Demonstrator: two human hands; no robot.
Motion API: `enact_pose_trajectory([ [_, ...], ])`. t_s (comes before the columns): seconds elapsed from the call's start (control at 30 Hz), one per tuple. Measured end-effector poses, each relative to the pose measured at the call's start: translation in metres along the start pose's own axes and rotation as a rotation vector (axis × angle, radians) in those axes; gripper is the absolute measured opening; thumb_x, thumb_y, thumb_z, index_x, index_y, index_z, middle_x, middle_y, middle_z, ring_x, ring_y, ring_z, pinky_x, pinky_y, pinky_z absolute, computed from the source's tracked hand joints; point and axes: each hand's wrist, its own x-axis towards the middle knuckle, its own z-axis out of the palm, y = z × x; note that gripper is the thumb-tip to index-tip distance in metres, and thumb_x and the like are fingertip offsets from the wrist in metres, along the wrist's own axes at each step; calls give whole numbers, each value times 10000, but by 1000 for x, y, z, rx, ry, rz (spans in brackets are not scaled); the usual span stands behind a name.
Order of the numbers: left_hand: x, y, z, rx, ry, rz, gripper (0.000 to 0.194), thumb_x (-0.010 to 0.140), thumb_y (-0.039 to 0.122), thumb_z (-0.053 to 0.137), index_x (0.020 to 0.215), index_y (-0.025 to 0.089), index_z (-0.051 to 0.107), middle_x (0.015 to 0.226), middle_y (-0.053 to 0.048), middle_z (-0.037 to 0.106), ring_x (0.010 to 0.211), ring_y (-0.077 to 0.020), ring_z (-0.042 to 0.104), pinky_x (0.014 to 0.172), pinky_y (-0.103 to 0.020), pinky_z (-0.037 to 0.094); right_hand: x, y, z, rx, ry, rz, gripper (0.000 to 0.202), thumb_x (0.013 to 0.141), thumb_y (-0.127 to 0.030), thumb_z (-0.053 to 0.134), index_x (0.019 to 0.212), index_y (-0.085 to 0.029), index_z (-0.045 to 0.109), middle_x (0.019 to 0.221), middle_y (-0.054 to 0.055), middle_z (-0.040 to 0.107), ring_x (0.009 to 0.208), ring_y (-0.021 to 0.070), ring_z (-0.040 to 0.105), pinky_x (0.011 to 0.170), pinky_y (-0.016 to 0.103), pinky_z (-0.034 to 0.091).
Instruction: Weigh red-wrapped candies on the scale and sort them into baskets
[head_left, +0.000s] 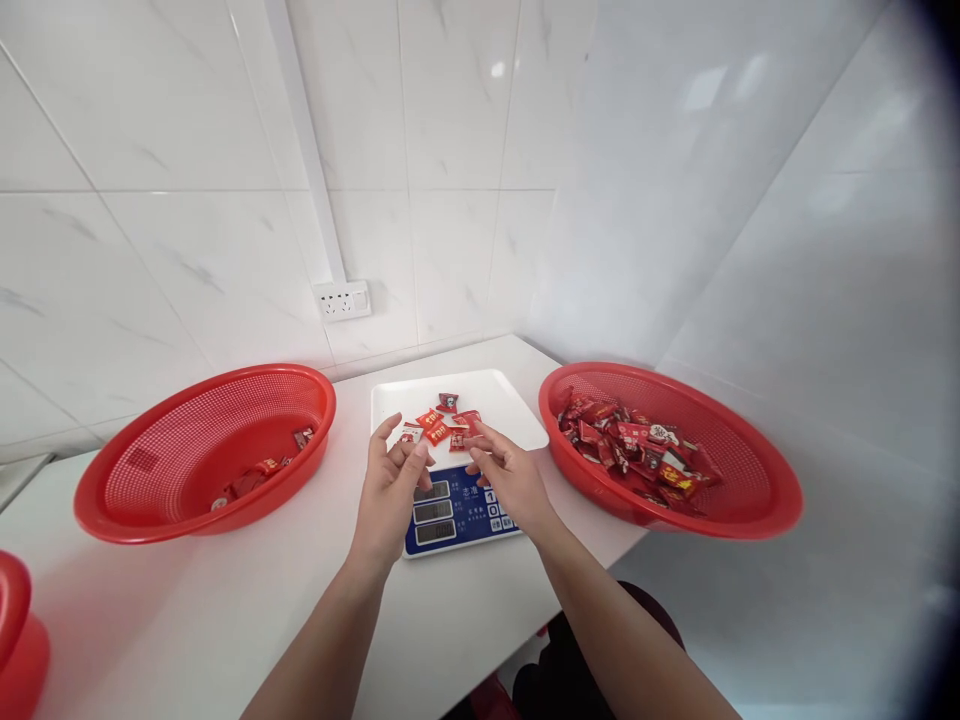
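A digital scale (491, 395) with a white tray and a blue panel stands on the table. Several small red-wrapped candies (436, 432) lie loose on its tray. Over the tray's left front edge is my left hand (394, 480), fingers curved and apart, with nothing seen in it. My right hand (510, 480) hovers over the right part of the panel, its fingertips close to the candies and its fingers apart. Whether those fingertips touch a candy is hard to make out. Part of the keypad is hidden behind the right hand.
To the right, a red basket (780, 500) holds a heap of wrapped candies. Another red basket (172, 440) on the left has a few at its bottom. A third red container (19, 650) is cut off at the lower left. A socket (343, 301) is on the tiled wall.
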Motion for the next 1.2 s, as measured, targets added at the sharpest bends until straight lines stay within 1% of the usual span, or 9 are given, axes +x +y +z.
enact_pose_trajectory([
  [0.1,1,0,-3,-8,8,5,480,811,359,533,1236,246,338,705,47,523,539,-77,469,626,-234,434,-7,7,0,-47,8,-54,407,799,-340,511,1181,-203,541,938,51,660,619,126,609,523,240,488],
  [0.23,4,-2,-5,39,40,36,485,814,352,533,1243,266,324,773,38,538,583,-79,489,684,-247,436,-38,27,-7,-102,-15,-95,255,812,-328,486,955,-182,638,740,39,655,569,126,581,541,241,480],
  [0.4,10,-8,-7,201,1,94,445,811,360,531,1213,259,370,871,-13,568,818,-146,544,739,-286,447,-82,67,-15,-223,-189,-58,250,816,-318,460,852,-164,654,579,14,591,506,125,533,484,221,425],
  [0.5,14,-14,-7,357,-51,91,418,822,361,507,1209,262,383,990,-44,577,935,-174,547,793,-318,442,-94,79,-18,-340,-302,-84,242,811,-300,469,793,-157,664,602,26,609,535,130,541,511,220,415],
  [0.6,24,-19,-6,566,-29,116,421,838,369,469,1231,255,366,1092,-69,570,966,-195,556,813,-343,438,-96,80,-19,-385,-352,-132,229,805,-270,471,792,-158,670,665,38,640,578,133,559,548,217,423],
  [0.73,49,-22,-5,993,-19,203,428,853,332,418,1263,241,338,1173,-86,553,1061,-223,519,822,-349,433,-95,76,-19,-377,-343,-149,219,794,-255,478,796,-158,674,667,38,651,586,134,571,556,209,429],
  [0.8,63,-23,-5,1113,-39,216,416,838,307,432,1243,232,380,1164,-95,562,1086,-241,501,831,-357,420,-96,75,-20,-372,-330,-163,219,798,-257,476,800,-161,673,674,38,655,594,136,578,568,212,435],
  [1.0,93,-28,-6,1267,-85,132,369,802,290,455,1164,224,490,1004,-103,628,906,-246,586,722,-323,425,-98,76,-22,-368,-327,-215,214,805,-256,472,810,-181,673,682,34,660,596,146,591,575,225,442],
  [1.2,100,-24,2,1339,-121,86,347,774,200,429,1111,233,506,900,-36,651,796,-185,604,643,-247,409,-97,78,-24,-355,-330,-236,211,802,-222,475,837,-193,681,714,24,674,611,134,597,581,207,437],
])
